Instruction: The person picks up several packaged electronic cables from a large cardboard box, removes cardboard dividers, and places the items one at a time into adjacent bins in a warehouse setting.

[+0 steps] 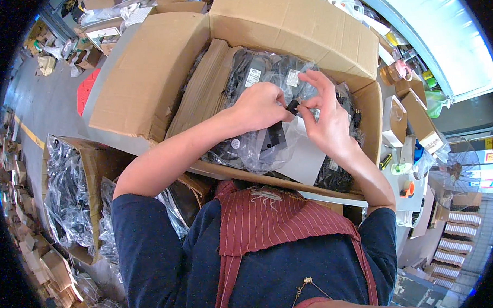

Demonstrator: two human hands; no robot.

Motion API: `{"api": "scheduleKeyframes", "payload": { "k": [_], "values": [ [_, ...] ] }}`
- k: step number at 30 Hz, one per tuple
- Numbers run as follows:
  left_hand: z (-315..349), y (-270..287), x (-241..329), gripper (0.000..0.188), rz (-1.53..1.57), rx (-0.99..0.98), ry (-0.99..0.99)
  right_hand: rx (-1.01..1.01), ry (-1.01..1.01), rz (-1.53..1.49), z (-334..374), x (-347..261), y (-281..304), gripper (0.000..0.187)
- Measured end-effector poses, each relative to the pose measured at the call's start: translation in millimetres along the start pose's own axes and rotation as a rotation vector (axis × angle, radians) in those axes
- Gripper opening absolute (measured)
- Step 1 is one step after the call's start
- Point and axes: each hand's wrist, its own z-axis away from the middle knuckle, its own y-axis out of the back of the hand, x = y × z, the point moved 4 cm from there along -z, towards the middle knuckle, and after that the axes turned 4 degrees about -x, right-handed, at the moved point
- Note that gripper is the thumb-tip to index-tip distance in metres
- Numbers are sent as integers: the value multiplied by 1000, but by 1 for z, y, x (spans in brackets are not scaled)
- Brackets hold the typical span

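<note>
My left hand (262, 106) is closed, its thumb and fingers pinching a small black piece (292, 106) that looks like a connector. Against the other end of this piece, the thumb and forefinger of my right hand (327, 110) are pinched, while its other fingers stick up. Both hands are over an open cardboard box (293, 16). Below them lies a clear plastic bag (257, 156) with a flat black part (272, 139) in it, beside a white sheet (304, 160). Bagged black items with white labels (253, 77) fill the box behind.
Cardboard strips (201, 93) stand packed along the box's left side. Another carton (89, 159) with bagged black cables is at the lower left. On the right, the table holds small boxes (394, 120) and an orange-handled tool (408, 189), near a fan (454, 174).
</note>
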Motion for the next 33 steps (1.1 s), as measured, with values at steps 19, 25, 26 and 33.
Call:
{"api": "scheduleKeyframes", "payload": {
  "k": [19, 25, 26, 33],
  "values": [
    [1, 0, -1, 38, 32, -10, 31, 17, 128, 251, 7, -9, -4, 55],
    [0, -1, -3, 38, 49, -23, 47, -32, 159, 384, 11, -16, -7, 64],
    [0, -1, -2, 37, 30, -15, 27, -67, 150, 419, 12, -18, -10, 67],
    [-7, -2, -11, 35, -68, 28, -13, -186, 248, 618, 26, -33, -32, 73]
  ]
}}
